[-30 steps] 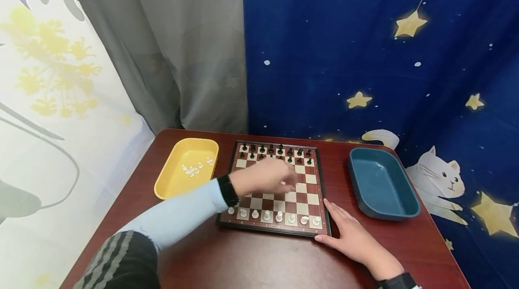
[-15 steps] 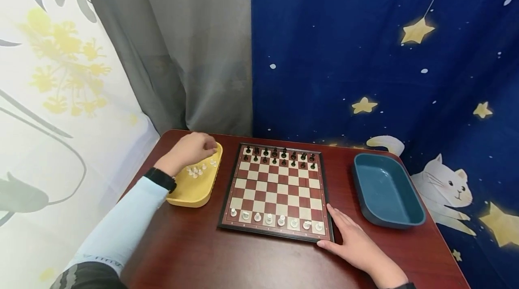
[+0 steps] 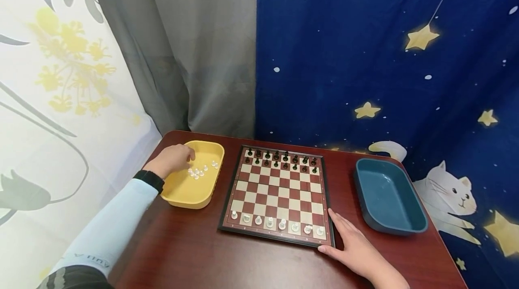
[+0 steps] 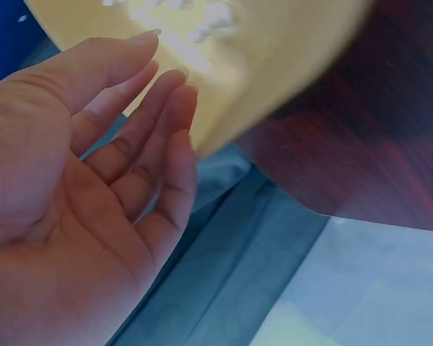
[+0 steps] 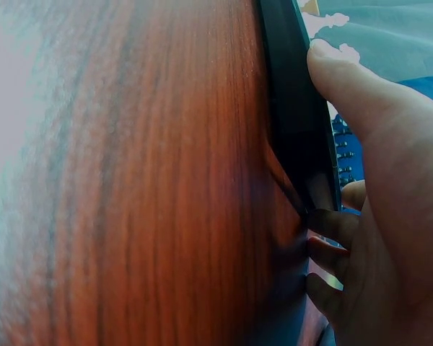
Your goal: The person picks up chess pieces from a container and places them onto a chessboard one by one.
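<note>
My left hand (image 3: 172, 159) hovers over the left rim of a yellow tray (image 3: 190, 190), beside several white chess pieces (image 3: 200, 170) lying in it. In the left wrist view the left hand (image 4: 94, 180) has relaxed fingers and an empty palm, with the yellow tray (image 4: 274, 58) just beyond the fingertips. A chessboard (image 3: 279, 192) lies mid-table, black pieces (image 3: 279, 158) on its far rows and white pieces (image 3: 275, 223) along its near row. My right hand (image 3: 352, 246) lies flat against the board's near right corner. The right wrist view shows its thumb (image 5: 361, 94) pressing the board's black edge (image 5: 292, 122).
An empty dark blue tray (image 3: 389, 196) stands right of the board. The dark red table (image 3: 227, 257) ends at curtains on the left and far sides. A blue starry cloth hangs behind and to the right.
My left hand left the middle of the board, swung left to the yellow tray, then drew back to its left rim. The right hand stayed at the board's corner.
</note>
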`<state>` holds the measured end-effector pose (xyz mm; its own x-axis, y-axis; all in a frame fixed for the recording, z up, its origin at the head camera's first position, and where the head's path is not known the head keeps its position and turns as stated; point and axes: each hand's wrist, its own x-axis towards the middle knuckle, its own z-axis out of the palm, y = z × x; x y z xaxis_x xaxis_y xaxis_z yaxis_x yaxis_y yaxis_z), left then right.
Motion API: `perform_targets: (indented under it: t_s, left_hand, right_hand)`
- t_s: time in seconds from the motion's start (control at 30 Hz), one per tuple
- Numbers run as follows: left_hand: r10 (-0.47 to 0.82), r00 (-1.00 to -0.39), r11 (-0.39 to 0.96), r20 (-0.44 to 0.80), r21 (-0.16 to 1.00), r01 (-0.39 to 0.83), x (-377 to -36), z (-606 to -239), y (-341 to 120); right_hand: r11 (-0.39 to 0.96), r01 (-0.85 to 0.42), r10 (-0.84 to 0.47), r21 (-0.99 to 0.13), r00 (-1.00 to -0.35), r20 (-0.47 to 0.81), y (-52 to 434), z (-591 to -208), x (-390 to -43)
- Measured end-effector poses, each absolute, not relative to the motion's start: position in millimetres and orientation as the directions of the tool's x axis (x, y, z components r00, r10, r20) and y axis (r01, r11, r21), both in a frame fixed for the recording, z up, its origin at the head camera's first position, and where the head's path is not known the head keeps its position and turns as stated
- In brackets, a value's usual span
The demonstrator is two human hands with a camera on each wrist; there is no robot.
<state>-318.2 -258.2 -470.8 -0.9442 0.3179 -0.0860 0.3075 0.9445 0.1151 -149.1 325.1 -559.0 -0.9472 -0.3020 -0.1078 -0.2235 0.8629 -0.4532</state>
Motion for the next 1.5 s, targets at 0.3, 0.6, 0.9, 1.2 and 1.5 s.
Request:
perform_targets:
  t_s: [0.3, 0.6, 0.9, 1.2, 1.5]
  left_hand:
    - [0.345, -0.937, 0.937, -0.051, 0.075, 0.341, -320, -487, -260]
    - [0.339, -0.941, 0.939, 0.011, 0.054, 0.339, -312, -499, -267]
    - [0.337, -0.941, 0.935, 0.042, 0.101, 0.340, -308, -501, -270]
    - [0.295, -0.943, 0.917, 0.153, 0.234, 0.324, -301, -487, -269]
    - [0.331, -0.893, 0.856, 0.305, 0.301, 0.420, -271, -466, -226]
  right_hand:
    - [0.860, -0.222, -0.297, -0.460, -0.950, -0.096, 327, -558, -145]
    - [0.858, -0.231, -0.304, -0.459, -0.948, -0.091, 326, -555, -146]
    - [0.861, -0.216, -0.292, -0.460, -0.951, -0.100, 324, -555, -146]
    - [0.863, -0.203, -0.287, -0.464, -0.950, -0.119, 324, -557, -143]
    - [0.861, -0.164, -0.274, -0.481, -0.947, -0.169, 322, -555, -148]
